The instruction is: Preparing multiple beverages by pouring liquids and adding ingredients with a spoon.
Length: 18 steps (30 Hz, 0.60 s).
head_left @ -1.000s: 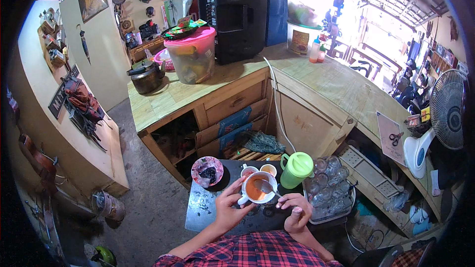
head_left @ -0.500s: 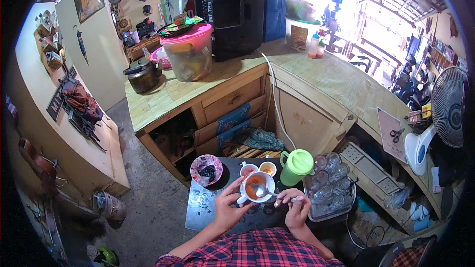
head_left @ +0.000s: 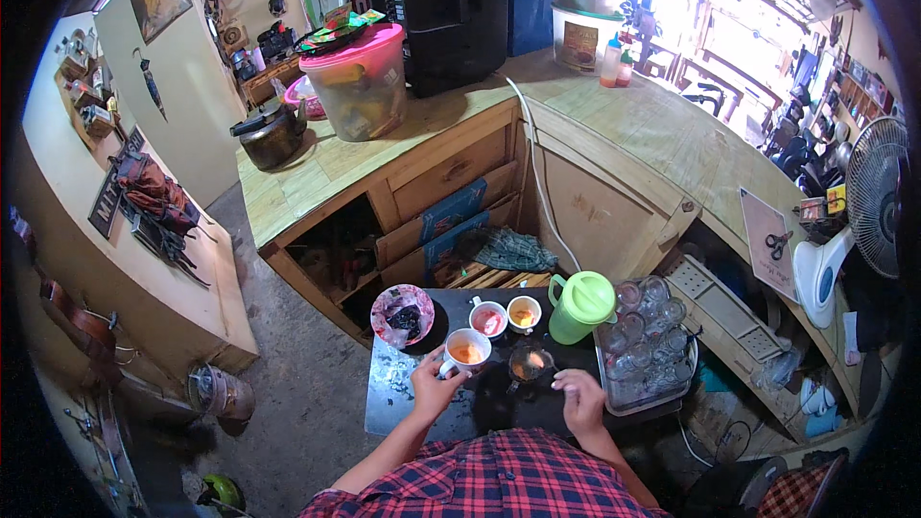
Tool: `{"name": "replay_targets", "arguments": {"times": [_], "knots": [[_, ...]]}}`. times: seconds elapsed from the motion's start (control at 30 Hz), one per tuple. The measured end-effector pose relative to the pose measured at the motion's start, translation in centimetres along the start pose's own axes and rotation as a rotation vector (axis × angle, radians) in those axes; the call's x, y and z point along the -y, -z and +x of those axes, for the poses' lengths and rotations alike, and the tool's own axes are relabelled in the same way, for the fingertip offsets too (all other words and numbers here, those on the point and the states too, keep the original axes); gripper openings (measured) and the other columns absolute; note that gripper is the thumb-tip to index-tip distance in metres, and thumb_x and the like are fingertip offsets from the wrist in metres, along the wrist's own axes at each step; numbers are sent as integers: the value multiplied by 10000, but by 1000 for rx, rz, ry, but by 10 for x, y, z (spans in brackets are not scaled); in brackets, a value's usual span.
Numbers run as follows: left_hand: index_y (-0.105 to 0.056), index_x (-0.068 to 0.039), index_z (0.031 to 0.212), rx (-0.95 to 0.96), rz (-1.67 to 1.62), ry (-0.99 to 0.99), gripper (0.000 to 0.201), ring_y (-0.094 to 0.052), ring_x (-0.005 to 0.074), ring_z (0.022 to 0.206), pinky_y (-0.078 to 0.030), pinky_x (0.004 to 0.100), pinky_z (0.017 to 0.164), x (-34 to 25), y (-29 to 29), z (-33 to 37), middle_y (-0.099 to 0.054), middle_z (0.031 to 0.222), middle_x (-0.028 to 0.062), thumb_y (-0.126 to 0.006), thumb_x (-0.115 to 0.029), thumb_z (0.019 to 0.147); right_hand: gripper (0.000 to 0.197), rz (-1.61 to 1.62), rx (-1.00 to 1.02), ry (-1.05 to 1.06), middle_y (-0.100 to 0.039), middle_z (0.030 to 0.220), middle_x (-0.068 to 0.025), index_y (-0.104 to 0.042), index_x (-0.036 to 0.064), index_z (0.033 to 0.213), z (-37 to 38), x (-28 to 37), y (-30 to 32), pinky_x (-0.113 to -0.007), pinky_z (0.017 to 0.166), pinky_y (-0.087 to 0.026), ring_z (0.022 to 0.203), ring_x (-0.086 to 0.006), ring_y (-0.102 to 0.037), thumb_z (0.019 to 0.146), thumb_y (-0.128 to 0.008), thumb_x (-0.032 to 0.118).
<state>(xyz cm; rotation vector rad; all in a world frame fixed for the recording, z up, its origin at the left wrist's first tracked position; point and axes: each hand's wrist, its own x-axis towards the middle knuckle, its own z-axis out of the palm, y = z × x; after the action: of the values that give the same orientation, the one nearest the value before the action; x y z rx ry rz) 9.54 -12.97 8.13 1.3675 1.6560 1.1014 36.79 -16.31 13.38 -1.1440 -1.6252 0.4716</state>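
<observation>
My left hand [head_left: 434, 391] grips a white cup [head_left: 467, 349] by its side, tilted so that orange-brown contents show inside. My right hand [head_left: 579, 401] is closed on a spoon [head_left: 539, 362], only part of which shows. Its bowl is over a small dark, see-through container [head_left: 523, 374] on the dark table [head_left: 391, 405]. Just beyond stand two more white cups, one with pinkish contents [head_left: 488, 319] and one with yellow-orange contents [head_left: 525, 314]. A lidded green pitcher [head_left: 581, 309] is to their right.
A pink-patterned bowl [head_left: 402, 317] holding a black plastic bag sits at the table's left. Several clear glasses fill a tray [head_left: 652, 403] on the right. Beyond is a wooden counter [head_left: 614, 125] with a kettle [head_left: 271, 137], a pink-lidded tub [head_left: 355, 86] and a black speaker [head_left: 436, 24].
My left hand has moved the cup left and lower. The spoon has come out of that cup and is over the dark container, with my right hand slightly lower.
</observation>
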Motion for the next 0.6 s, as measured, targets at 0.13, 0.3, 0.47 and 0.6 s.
{"name": "replay_targets", "arguments": {"times": [0.13, 0.3, 0.47, 0.6], "knots": [[-557, 30, 597, -87, 157, -139, 286, -602, 251, 1013, -474, 353, 836, 28, -16, 10, -591, 1197, 165, -801, -117, 615, 208, -71, 199, -32, -628, 918, -177, -594, -7, 844, -12, 1, 3, -370, 749, -508, 829, -318, -631, 932, -494, 153], [-666, 34, 745, -207, 85, -35, 234, -575, 321, 1036, -454, 393, 877, 55, -33, 17, -581, 1157, 192, -791, -109, 608, 241, -60, 199, -95, -632, 927, -176, -599, -19, 849, -8, 2, 6, -364, 747, -509, 832, -304, -637, 940, -488, 174], [-634, 31, 722, -276, 77, 22, 205, -541, 314, 1064, -430, 384, 896, 99, -45, 28, -549, 1185, 190, -775, -109, 668, 312, 7, 6, -144, -647, 874, -157, -606, -21, 815, -15, 2, 8, -347, 735, -508, 820, -278, -645, 964, -456, 208], [-575, 35, 716, -278, 13, -9, 195, -539, 320, 1075, -416, 378, 908, 121, -54, 39, -534, 1219, 215, -734, -78, 715, 354, 31, -86, -186, -648, 858, -162, -607, -28, 799, -29, 0, 14, -328, 698, -528, 776, -252, -654, 978, -434, 223]]}}
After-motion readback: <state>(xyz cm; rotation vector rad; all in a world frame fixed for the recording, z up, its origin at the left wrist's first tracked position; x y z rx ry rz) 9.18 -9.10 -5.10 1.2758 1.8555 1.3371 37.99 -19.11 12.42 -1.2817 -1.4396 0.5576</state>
